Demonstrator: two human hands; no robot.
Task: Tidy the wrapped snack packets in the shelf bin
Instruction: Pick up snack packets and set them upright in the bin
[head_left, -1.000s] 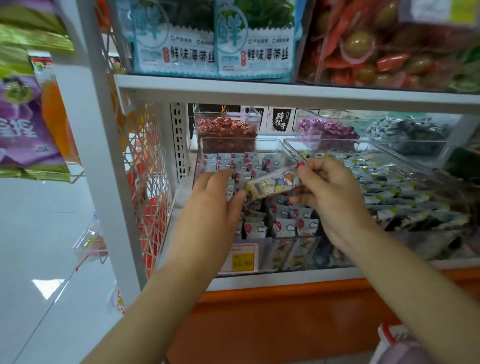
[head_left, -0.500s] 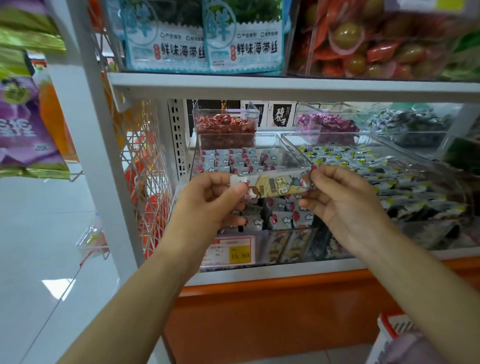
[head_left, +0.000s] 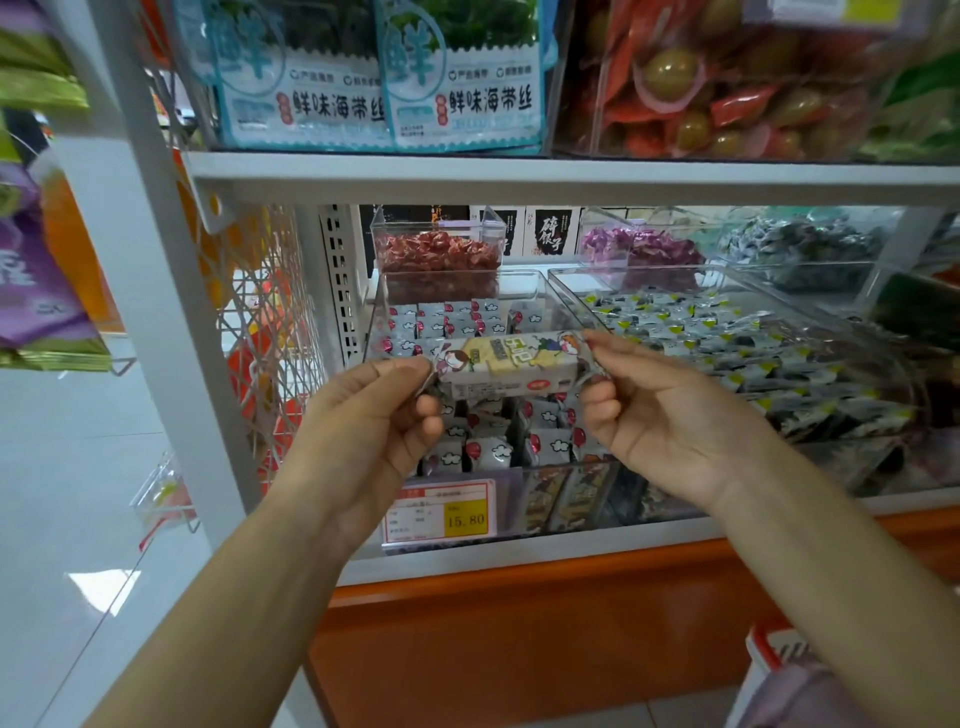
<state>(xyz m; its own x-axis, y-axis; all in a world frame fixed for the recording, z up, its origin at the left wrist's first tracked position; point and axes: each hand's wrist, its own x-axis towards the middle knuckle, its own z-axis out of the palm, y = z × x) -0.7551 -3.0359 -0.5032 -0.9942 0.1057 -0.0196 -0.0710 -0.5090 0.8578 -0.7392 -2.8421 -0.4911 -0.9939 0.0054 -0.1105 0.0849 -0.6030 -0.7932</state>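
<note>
**1.** White wire-mesh side panel (head_left: 260, 332), far left. No part in this step.

**2.** My left hand (head_left: 374, 415). Its fingers (head_left: 400, 370) are pinching the left crimped end of the packet. A second ago this hand lay open against the stock in the bin and held nothing. It has since lifted and taken its end.

**3.** Long pale-yellow and white wrapped snack packet with a cartoon print (head_left: 509, 361). It is stretched level between my two hands, above the clear plastic shelf bin (head_left: 378, 322). It hangs clear of the small white-and-red wrapped packets (head_left: 483, 452) standing in rows inside. A second ago it was tilted and carried by my right hand alone.

**4.** My right hand (head_left: 654, 421). Its fingers (head_left: 613, 348) are pinching the right crimped end, with the lower ones curled beneath.

**5.** Neighbouring clear bin of grey-and-green packets (head_left: 727, 332), right. Not touched.

**Assessment:** The packet is now squared and under two-handed control, so it looks ready to be laid down straight. It is not yet back in the bin, and the tidying is unfinished. Its print differs from the top rows, so I cannot tell which slot it belongs in.
</note>
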